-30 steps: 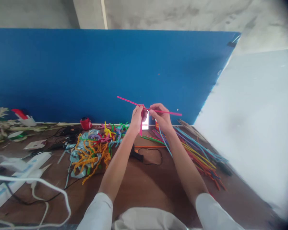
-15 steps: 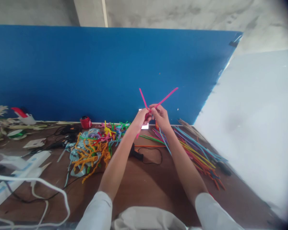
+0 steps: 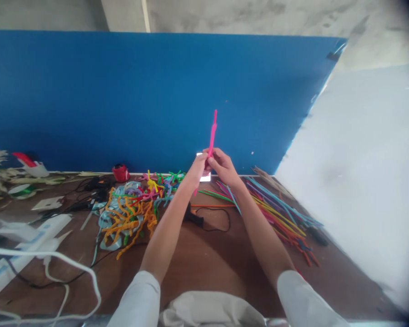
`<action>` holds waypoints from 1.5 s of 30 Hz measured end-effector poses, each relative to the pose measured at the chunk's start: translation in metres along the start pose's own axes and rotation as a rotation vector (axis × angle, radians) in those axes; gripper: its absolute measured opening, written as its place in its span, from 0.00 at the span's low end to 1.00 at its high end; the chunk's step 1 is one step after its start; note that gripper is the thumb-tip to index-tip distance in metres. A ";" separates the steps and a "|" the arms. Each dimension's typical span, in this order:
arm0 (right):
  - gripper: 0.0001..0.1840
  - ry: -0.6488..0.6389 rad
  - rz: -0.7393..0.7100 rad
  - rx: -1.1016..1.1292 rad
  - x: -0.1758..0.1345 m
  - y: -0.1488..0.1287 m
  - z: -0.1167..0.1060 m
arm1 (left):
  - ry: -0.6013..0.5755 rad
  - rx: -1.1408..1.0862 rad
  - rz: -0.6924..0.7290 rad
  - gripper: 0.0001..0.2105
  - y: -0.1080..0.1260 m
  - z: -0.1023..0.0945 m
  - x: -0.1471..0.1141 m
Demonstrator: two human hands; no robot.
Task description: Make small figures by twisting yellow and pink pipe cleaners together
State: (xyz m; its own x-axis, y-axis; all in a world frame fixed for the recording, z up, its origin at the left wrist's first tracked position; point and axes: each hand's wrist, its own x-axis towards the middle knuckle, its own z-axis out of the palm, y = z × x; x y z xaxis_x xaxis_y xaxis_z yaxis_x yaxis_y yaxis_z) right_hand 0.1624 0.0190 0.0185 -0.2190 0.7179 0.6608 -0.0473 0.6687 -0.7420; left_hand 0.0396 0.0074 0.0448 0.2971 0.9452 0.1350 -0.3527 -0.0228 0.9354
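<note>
Strands of pink fuzzy wire (image 3: 213, 134) are now pointing upward together in one narrow, nearly upright line above the fingertips, their tips standing against the blue panel (image 3: 139, 100). A second ago the two free ends were spreading wide to either side, and half a second ago they were forming an open V; now they are lying side by side, touching along most of their visible length. A short pink end is also showing below the left hand (image 3: 197, 168), as it was before.

That hand is closing its fingers around the lower part of the pink wire, and the right hand (image 3: 224, 166) is pinching the base of the upright part between thumb and fingers, just beside the left. Both are holding the work in the air over the far side of the table (image 3: 211, 268), in front of a phone (image 3: 205, 178) with a lit screen.

Among the containers, a white cup (image 3: 38, 170) at far left is holding a red object (image 3: 24, 159), which is leaning out over the rim. A small red pot (image 3: 121, 173) is standing near the panel, behind a heap of bent coloured stems (image 3: 131, 218); something dark is showing at its top, too small to identify.
</note>
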 end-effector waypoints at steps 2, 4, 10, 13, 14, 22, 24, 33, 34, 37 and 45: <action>0.21 0.010 -0.033 -0.041 0.000 0.001 0.000 | -0.024 -0.010 0.049 0.06 -0.001 -0.001 0.000; 0.20 0.021 -0.075 -0.104 0.000 0.000 -0.001 | -0.059 -0.006 0.080 0.06 -0.002 -0.002 -0.002; 0.16 0.046 -0.158 -0.242 -0.001 -0.003 -0.006 | -0.127 0.001 0.107 0.09 0.000 -0.001 -0.004; 0.17 0.081 -0.160 -0.251 -0.001 -0.003 -0.004 | -0.132 0.006 0.065 0.07 0.003 0.001 -0.004; 0.17 0.097 -0.164 -0.251 -0.001 -0.002 -0.003 | -0.134 0.003 0.053 0.07 0.004 0.001 -0.004; 0.17 0.247 -0.100 -0.144 0.001 0.001 0.004 | -0.151 0.027 0.037 0.10 -0.001 0.000 0.001; 0.17 0.276 -0.070 -0.147 0.002 0.005 0.003 | -0.162 0.044 0.030 0.10 -0.002 -0.001 0.002; 0.13 0.254 -0.031 0.036 0.005 0.015 0.000 | -0.137 0.098 -0.005 0.09 -0.002 -0.001 0.003; 0.13 0.262 -0.029 0.058 0.005 0.015 0.000 | -0.126 0.106 -0.014 0.09 -0.001 0.000 0.002; 0.14 0.301 -0.003 0.110 0.005 0.014 -0.002 | -0.111 0.117 -0.031 0.09 0.000 0.005 -0.002; 0.18 0.316 0.086 0.187 0.006 0.018 -0.007 | -0.169 0.137 0.008 0.14 -0.006 0.001 -0.001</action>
State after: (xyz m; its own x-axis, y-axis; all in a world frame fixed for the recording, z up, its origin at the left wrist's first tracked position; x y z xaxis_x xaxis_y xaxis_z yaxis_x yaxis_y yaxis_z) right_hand 0.1670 0.0372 0.0101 0.0804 0.8138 0.5755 -0.2255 0.5773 -0.7848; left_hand 0.0422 0.0058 0.0388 0.4430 0.8772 0.1849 -0.2350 -0.0854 0.9682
